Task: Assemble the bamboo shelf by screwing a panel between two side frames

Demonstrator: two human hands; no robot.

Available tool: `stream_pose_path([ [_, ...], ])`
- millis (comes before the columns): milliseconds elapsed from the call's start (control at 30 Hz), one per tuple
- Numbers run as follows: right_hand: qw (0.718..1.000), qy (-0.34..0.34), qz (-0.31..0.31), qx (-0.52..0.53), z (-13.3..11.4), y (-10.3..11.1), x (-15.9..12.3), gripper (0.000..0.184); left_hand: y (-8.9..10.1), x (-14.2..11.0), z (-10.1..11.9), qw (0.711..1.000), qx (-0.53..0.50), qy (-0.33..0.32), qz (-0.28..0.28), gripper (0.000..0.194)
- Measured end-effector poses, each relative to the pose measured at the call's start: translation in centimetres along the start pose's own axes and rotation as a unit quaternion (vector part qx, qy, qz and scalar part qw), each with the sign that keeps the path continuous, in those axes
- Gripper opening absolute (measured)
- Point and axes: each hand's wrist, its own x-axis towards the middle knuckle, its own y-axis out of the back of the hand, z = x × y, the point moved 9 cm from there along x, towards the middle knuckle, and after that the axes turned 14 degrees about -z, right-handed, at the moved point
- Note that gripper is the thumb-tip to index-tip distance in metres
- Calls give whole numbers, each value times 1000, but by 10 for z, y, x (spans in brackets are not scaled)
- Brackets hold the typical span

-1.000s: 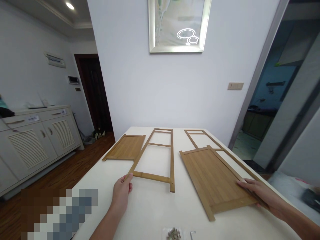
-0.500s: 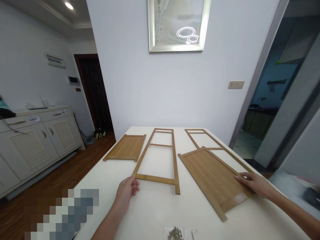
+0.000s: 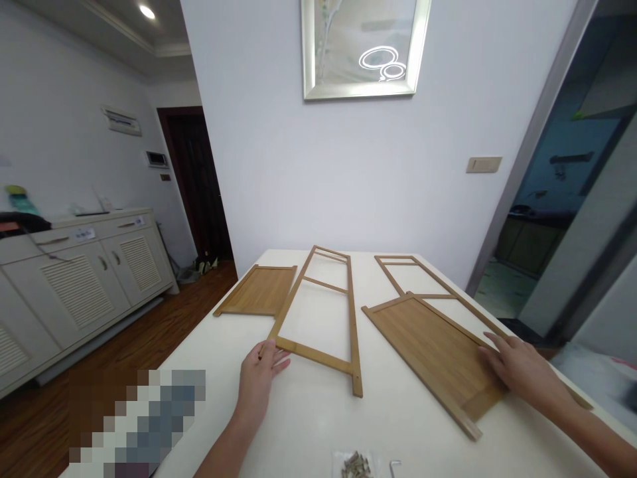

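Note:
My left hand (image 3: 261,372) grips the near left leg of a ladder-like wooden frame (image 3: 318,353), fingers closed round it. The frame's left side is tilted up off the table, while its near right foot stays low. At the right, my right hand (image 3: 517,372) lies with fingers stretched over the right edge of a large slatted wooden panel (image 3: 438,352). Under that panel's far side a second wooden frame (image 3: 432,296) partly shows. A smaller wooden panel (image 3: 259,292) lies at the left, beside the first frame.
A clear bag of screws (image 3: 355,465) and a hex key (image 3: 394,467) lie at the near edge of the white table (image 3: 298,425). A wall (image 3: 328,186) stands behind the table. A white cabinet (image 3: 89,265) is off to the left.
The left side of the ladder-like frame has risen in my left hand. The large panel's near end has shifted right, and my right hand has spread further over it. The view has turned slightly left.

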Motion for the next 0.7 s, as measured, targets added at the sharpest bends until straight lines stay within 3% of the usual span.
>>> stream_pose_path([
  [67,996,53,24,-74,-27,1,-6,43,-1,-2,11,999,5,-31,13,22],
  [133,991,101,49,-70,-52,1,-15,46,-4,-4,20,998,12,-56,24,24],
  [267,988,133,60,-49,-90,-6,-31,47,-10,-3,38,994,21,-105,34,23],
  [533,988,147,3,-36,-119,-29,-63,48,-23,5,75,980,-2,-196,27,26],
  [700,985,150,-51,-64,-138,-44,-82,51,-47,-3,102,965,50,-254,34,29],
])
